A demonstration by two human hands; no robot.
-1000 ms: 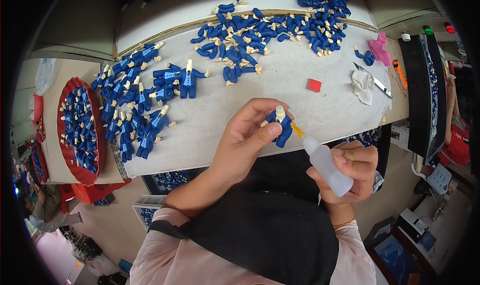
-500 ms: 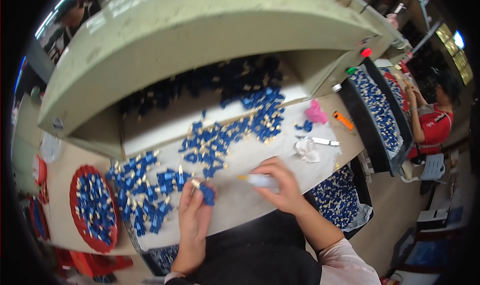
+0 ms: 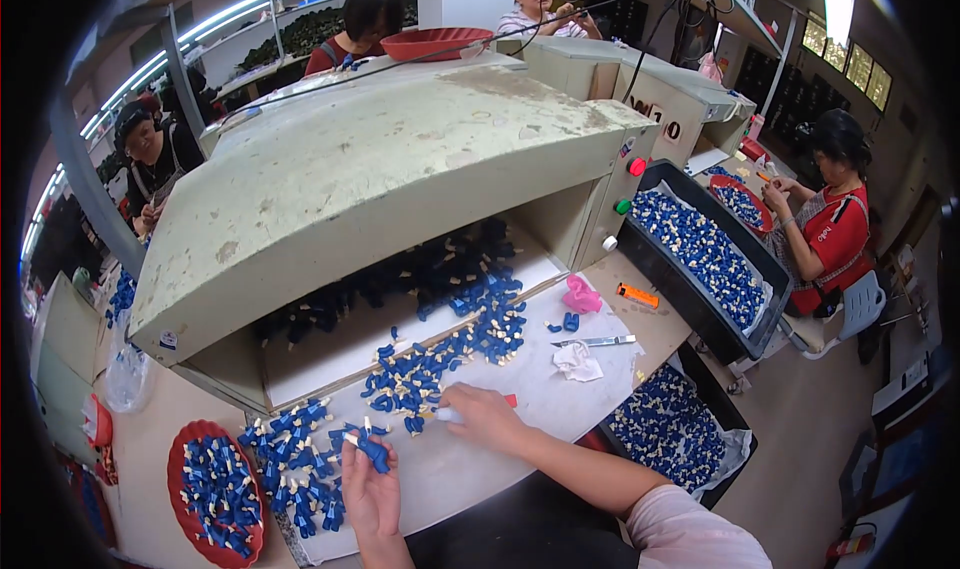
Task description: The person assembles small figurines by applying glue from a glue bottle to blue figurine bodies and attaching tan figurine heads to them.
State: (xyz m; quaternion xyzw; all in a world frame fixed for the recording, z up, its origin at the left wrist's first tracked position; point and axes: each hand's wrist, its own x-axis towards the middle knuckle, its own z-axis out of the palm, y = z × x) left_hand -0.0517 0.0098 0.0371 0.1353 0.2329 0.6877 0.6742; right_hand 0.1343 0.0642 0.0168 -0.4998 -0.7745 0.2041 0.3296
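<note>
My left hand (image 3: 372, 489), palm up, pinches a small blue toy figure (image 3: 374, 453) between thumb and fingertips; its fingers are closed on it. The figure's long axis runs from about ten o'clock to four o'clock, its cream-tipped end toward ten o'clock. My right hand (image 3: 484, 416) is curled shut around a small white squeeze bottle (image 3: 447, 415), whose visible end points toward nine o'clock; most of the bottle is hidden in my fist. Both hands rest over the white work surface (image 3: 520, 389), the left at about eight o'clock from the right. A loose heap of blue figures (image 3: 440, 364) lies just beyond my right hand at twelve o'clock. A round red tray (image 3: 178, 464) of figures sits at nine o'clock from my left hand.
</note>
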